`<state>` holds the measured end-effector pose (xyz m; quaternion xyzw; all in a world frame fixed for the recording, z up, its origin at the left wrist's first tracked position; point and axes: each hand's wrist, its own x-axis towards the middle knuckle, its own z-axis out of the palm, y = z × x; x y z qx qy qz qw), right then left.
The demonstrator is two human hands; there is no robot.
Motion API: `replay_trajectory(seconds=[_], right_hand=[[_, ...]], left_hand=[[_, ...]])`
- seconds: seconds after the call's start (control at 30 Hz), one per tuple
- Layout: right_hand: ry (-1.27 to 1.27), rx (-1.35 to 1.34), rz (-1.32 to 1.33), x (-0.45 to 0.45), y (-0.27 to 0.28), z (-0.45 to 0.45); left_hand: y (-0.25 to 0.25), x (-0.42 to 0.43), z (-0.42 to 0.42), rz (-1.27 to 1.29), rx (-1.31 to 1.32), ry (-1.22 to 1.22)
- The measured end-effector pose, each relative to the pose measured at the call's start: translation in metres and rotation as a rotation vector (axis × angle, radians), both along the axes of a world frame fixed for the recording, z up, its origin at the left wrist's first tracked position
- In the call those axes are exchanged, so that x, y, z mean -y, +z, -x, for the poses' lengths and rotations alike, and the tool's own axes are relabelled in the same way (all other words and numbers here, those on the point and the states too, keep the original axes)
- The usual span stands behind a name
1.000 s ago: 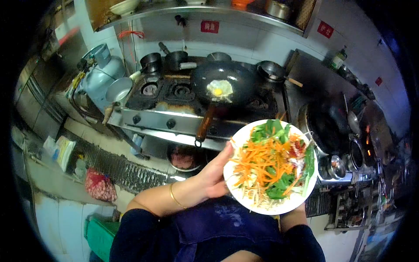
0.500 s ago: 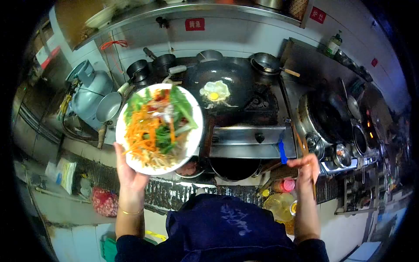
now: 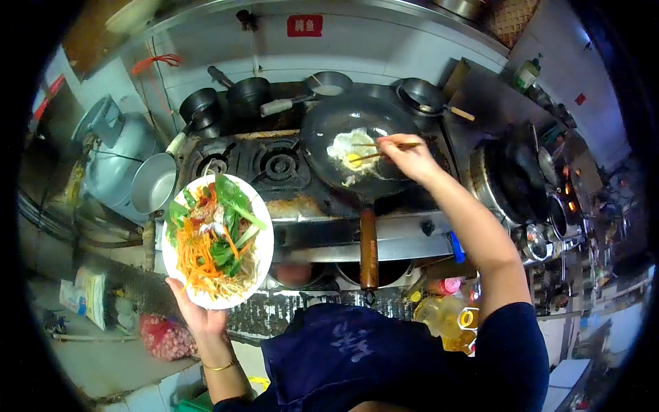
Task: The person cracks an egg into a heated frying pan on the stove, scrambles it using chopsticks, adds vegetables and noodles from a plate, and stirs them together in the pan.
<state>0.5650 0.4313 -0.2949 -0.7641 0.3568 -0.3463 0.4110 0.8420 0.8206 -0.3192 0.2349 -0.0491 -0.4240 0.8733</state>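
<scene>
My left hand (image 3: 199, 317) grips the lower rim of a white plate (image 3: 264, 271) held in front of the stove. On the plate lie shredded carrot (image 3: 195, 257), green leaves (image 3: 232, 202), pale bean sprouts (image 3: 221, 285) and some red and white bits. My right hand (image 3: 406, 156) is closed on a pair of chopsticks (image 3: 368, 157) above a black wok (image 3: 329, 118). The chopstick tips are at a fried egg (image 3: 351, 145) with a yellow yolk. The wok's wooden handle (image 3: 368, 247) points towards me, and neither hand is on it.
A bare burner (image 3: 280, 165) is left of the wok. Small pots (image 3: 248, 96) and pans (image 3: 420, 96) line the back. A gas cylinder (image 3: 123, 154) stands at left, a large pot (image 3: 484, 175) at right. Oil bottles (image 3: 439, 316) stand below.
My right hand has moved from beside the stove to over the wok, bringing the chopsticks to the egg. The plate has moved left and down, and the wok handle now shows.
</scene>
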Motion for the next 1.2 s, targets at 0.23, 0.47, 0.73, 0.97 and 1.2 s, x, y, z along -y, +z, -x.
replay_trajectory(seconds=[0.23, 0.47, 0.73, 0.97, 1.2], right_hand=[[-0.205, -0.235, -0.008, 0.051, 0.021, 0.017], [-0.076, -0.085, -0.335, 0.003, 0.027, 0.03], [-0.105, 0.097, -0.26, 0.023, 0.012, 0.006], [-0.077, -0.13, -0.085, 0.068, 0.019, 0.037], [0.177, -0.125, -0.193, 0.05, 0.012, 0.006]], left_hand=[[-0.012, 0.01, -0.031, -0.015, 0.017, -0.048], [-0.013, 0.014, -0.032, 0.006, -0.008, -0.07], [-0.014, 0.014, -0.025, 0.039, -0.007, -0.071], [-0.003, 0.008, -0.002, 0.021, 0.021, 0.007], [0.004, 0.009, 0.018, -0.015, 0.008, 0.055]])
